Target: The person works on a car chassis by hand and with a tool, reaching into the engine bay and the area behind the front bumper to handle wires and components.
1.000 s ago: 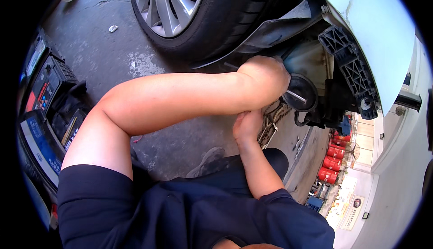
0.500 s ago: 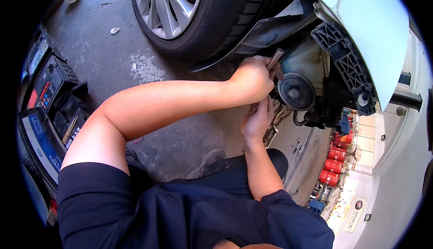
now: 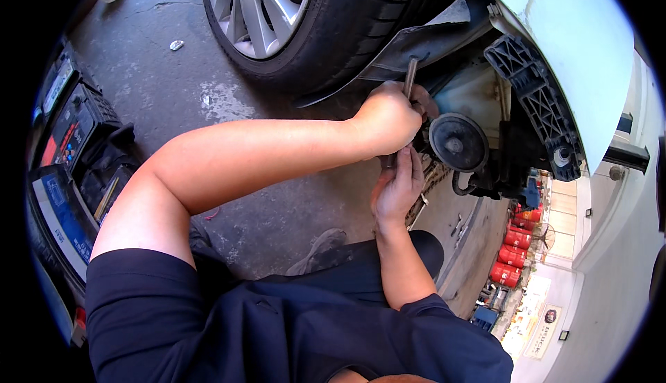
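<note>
My left hand (image 3: 387,121) is wrapped around a bare metal rod-shaped tool (image 3: 410,76), whose upper end sticks out above the fist toward the wheel arch liner. Just below it, my right hand (image 3: 400,190) points upward with its fingers together, closed around something dark at the fingertips that is mostly hidden. Right of both hands is a round black disc, likely a car horn (image 3: 458,143), mounted in the car's opened front corner. Behind my left fist, the spot where the tool works is hidden.
The tyre (image 3: 347,29) on a silver spoked wheel stands above my hands. A black lattice bracket (image 3: 531,98) runs along the pale body panel (image 3: 583,50) at right. Car batteries (image 3: 80,126) stand at far left, and red drums (image 3: 510,254) are in the background.
The tool has swung from leaning right to nearly upright, and more of it shows above my left fist. My right hand's fingers have turned upward slightly; both arms stay nearly in place.
</note>
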`<state>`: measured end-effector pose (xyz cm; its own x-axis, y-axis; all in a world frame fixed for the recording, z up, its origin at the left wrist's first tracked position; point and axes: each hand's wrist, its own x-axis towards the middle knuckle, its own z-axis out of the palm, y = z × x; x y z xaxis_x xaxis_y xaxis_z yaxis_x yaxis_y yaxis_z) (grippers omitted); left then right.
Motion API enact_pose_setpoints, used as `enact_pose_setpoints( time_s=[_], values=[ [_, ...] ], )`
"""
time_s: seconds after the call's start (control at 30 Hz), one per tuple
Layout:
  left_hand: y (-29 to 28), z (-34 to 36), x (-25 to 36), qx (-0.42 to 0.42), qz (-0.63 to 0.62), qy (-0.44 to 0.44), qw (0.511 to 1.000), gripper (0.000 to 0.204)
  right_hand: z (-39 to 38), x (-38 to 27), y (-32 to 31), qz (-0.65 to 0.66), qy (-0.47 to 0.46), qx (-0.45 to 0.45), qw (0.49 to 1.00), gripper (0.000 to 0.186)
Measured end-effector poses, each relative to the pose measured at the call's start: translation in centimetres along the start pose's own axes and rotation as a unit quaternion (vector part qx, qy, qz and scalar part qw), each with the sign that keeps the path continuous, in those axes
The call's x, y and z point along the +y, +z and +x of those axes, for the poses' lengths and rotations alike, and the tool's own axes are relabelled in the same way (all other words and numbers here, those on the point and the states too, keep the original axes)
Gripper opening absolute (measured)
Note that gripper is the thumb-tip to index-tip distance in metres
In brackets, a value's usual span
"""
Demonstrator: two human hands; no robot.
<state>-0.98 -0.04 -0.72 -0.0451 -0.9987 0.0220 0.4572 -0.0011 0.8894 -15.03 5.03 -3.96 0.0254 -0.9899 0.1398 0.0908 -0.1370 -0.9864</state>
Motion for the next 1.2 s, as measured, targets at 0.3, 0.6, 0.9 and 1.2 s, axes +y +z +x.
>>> enact_pose_setpoints(
  time_s=[0.3,0.6,0.9,1.2],
  values=[
    [1.5,-0.5,0.1,0.037,-0.118,-0.050,0.991,0.017,0.3,-1.2,0.2,0.037,-0.013,0.070,0.997,0.024],
    [1.7,0.0,3.3,-0.002,-0.136,-0.071,0.988,0.019,-0.9,-2.7,1.0,0.023,-0.165,0.094,0.982,0.033],
    [1.2,0.6,3.3,0.000,-0.141,-0.053,0.989,0.023,-1.2,-1.8,-0.7,-0.010,-0.041,0.059,0.997,0.034],
    [-0.1,1.0,2.7,-0.092,0.515,0.141,0.840,0.026,-1.2,2.7,0.5,-0.144,0.050,0.019,0.988,0.035]
  ],
)
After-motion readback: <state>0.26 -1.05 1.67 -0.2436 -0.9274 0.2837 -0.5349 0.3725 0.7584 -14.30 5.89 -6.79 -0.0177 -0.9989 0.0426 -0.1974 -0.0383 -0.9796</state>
